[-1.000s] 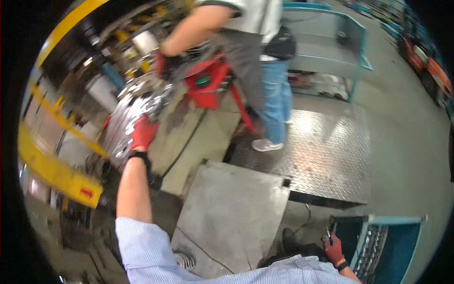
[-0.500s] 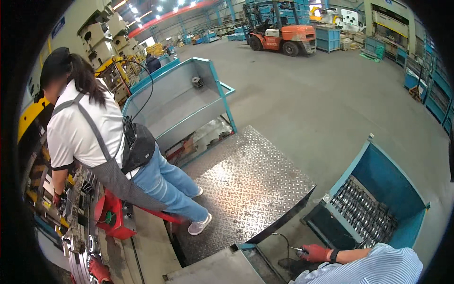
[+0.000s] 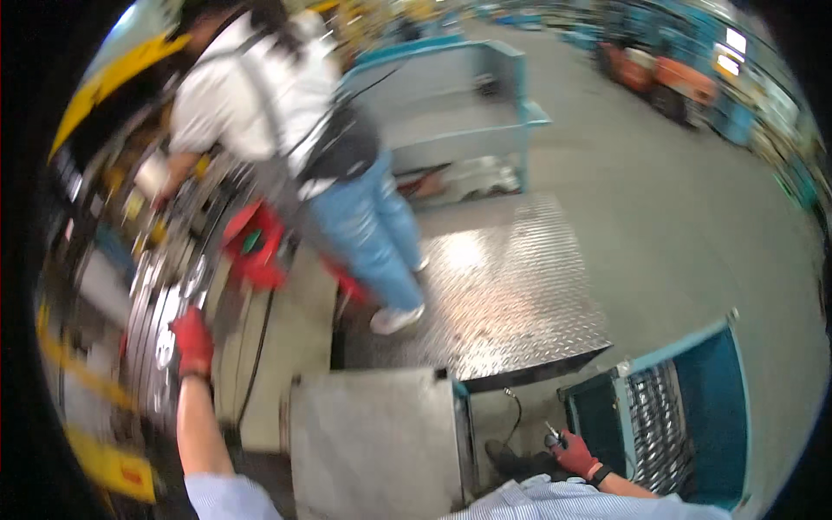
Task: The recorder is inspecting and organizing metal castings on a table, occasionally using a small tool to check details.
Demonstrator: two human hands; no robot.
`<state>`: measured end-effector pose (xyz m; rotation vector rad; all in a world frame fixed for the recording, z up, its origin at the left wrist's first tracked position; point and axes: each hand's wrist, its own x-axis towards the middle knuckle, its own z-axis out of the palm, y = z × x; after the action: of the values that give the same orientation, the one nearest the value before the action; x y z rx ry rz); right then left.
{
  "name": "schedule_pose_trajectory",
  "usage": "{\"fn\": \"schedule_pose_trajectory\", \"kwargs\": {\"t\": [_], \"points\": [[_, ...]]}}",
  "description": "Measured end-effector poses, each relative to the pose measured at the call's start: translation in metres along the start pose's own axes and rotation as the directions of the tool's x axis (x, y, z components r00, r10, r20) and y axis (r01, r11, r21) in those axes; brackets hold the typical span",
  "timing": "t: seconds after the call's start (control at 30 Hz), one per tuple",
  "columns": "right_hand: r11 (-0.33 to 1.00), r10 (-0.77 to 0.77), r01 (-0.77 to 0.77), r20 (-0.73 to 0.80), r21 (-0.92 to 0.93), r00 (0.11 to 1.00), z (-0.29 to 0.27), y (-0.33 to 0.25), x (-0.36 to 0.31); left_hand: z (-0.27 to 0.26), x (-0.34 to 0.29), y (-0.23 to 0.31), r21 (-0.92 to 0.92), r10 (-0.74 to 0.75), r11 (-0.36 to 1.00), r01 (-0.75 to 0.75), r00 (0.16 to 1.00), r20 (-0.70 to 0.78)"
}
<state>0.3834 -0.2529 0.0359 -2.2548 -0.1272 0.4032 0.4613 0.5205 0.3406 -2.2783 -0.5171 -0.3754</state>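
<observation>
My left hand (image 3: pixel 192 345), in a red glove, reaches out at the left to the row of shiny metal parts (image 3: pixel 165 347) on the press bed. Its fingers are blurred, so I cannot tell whether they grip one. Low on the right, my right hand (image 3: pixel 575 456), also red-gloved, is closed around a small metal air blow gun (image 3: pixel 553 438) with its thin nozzle pointing up and away. A dark hose (image 3: pixel 516 416) hangs close by. Next to this hand stands a blue bin holding stacked dark metal parts (image 3: pixel 659 425).
A co-worker (image 3: pixel 251 104) stands at the press, on or beside the tread-plate platform (image 3: pixel 511 286). A red box (image 3: pixel 256 247) sits behind my left hand. Before me is a grey metal table (image 3: pixel 373 442). Farther off are a large blue-framed bin (image 3: pixel 451 130) and an orange forklift (image 3: pixel 659 78).
My view has swung left and down, blurring the picture. My left arm now shows, stretched farther toward the metal parts. My right hand still holds the air blow gun. The co-worker's arm has shifted.
</observation>
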Motion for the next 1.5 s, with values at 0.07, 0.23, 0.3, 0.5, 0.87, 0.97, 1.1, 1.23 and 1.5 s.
{"fn": "schedule_pose_trajectory", "kwargs": {"t": [0.07, 0.23, 0.3, 0.5, 0.87, 0.97, 1.1, 1.23, 1.5], "points": [[0.999, -0.033, 0.032, 0.008, 0.042, 0.999, 0.006, 0.017, 0.005, -0.051, 0.005, 0.026, -0.095, -0.041, 0.995, 0.028, 0.989, -0.142], [0.98, -0.198, 0.192, 0.151, 0.053, 0.969, 0.006, -0.031, 0.007, -0.077, -0.088, -0.011, -0.896, -0.497, 0.329, 0.298, 0.861, 0.104], [0.982, -0.189, 0.181, 0.197, 0.055, 0.962, 0.014, -0.008, 0.017, -0.131, -0.114, 0.042, -0.837, -0.341, -0.381, 0.393, 0.782, 0.522], [0.948, -0.312, 0.315, 0.313, 0.042, 0.897, 0.033, -0.018, 0.013, -0.101, -0.303, 0.185, -0.062, 0.03, -0.991, 0.119, 0.645, 0.764], [0.964, -0.243, 0.266, 0.454, 0.015, 0.857, 0.04, -0.046, -0.016, -0.131, -0.467, 0.345, 0.196, 0.093, -0.966, -0.166, 0.485, 0.869], [0.94, -0.316, 0.341, 0.434, 0.022, 0.844, 0.048, -0.038, -0.019, -0.167, -0.498, 0.328, 0.304, 0.403, -0.903, 0.305, 0.35, 0.846], [0.913, -0.368, 0.407, 0.429, 0.001, 0.825, 0.057, -0.027, -0.028, -0.168, -0.514, 0.307, -0.377, -0.161, -0.057, 0.925, 0.364, 0.917], [0.907, -0.388, 0.419, 0.463, 0.038, 0.797, 0.061, -0.032, -0.038, -0.144, -0.495, 0.309, -0.367, -0.231, 0.072, 0.927, 0.374, 0.898], [0.92, -0.371, 0.389, 0.418, 0.045, 0.829, 0.065, -0.052, -0.07, -0.13, -0.493, 0.325, -0.494, -0.288, 0.18, 0.851, 0.526, 0.8]]}}
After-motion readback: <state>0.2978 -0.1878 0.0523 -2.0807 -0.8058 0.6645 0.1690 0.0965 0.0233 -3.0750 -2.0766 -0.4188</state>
